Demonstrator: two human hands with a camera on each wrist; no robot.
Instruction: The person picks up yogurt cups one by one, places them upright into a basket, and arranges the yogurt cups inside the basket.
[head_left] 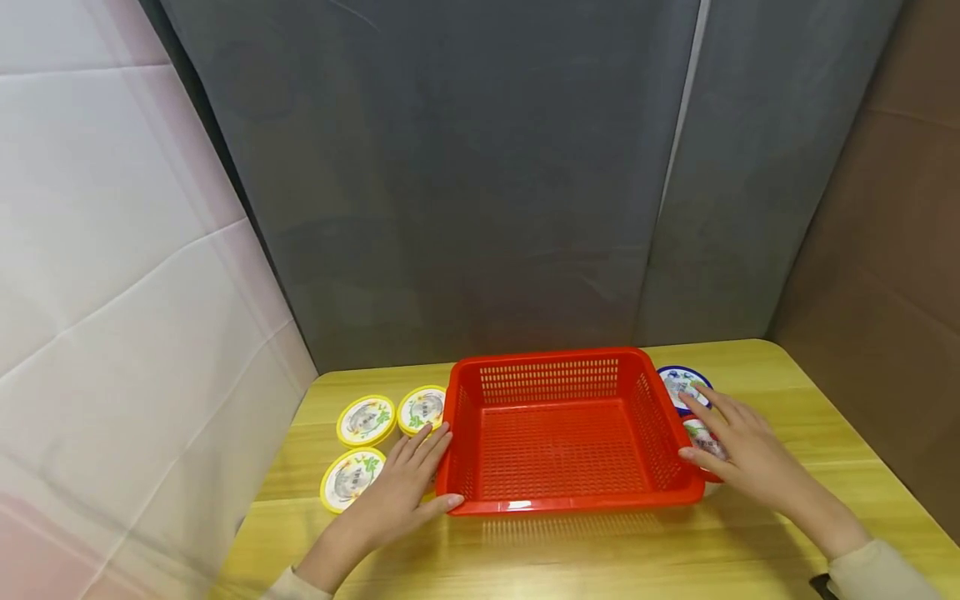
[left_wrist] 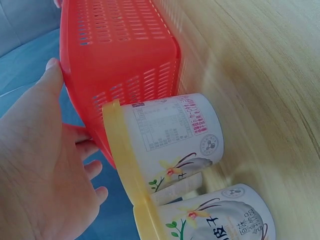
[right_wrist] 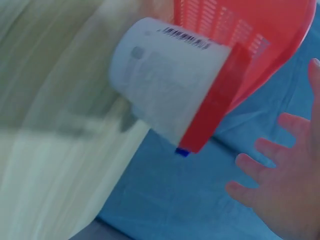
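A red plastic basket (head_left: 562, 450) with slotted walls stands on the wooden table. My left hand (head_left: 397, 492) lies along its left rim, fingers extended and thumb at the near corner. In the left wrist view, that thumb touches the basket's rim (left_wrist: 67, 45). Beside that wall stand white tubs with yellow lids, one tub (left_wrist: 167, 142) right against the basket. My right hand (head_left: 753, 454) is spread at the basket's right side, over a red-lidded tub (head_left: 705, 439) and a blue-lidded tub (head_left: 682, 385). The right wrist view shows its fingers apart from the red-lidded tub (right_wrist: 170, 80).
More yellow-lidded tubs, one at the back left (head_left: 366, 419) and another nearer (head_left: 352, 479), stand on the wooden table (head_left: 555, 567). A grey partition (head_left: 465, 183) rises behind the table, with a white panel (head_left: 135, 275) at left and a brown one (head_left: 892, 250) at right.
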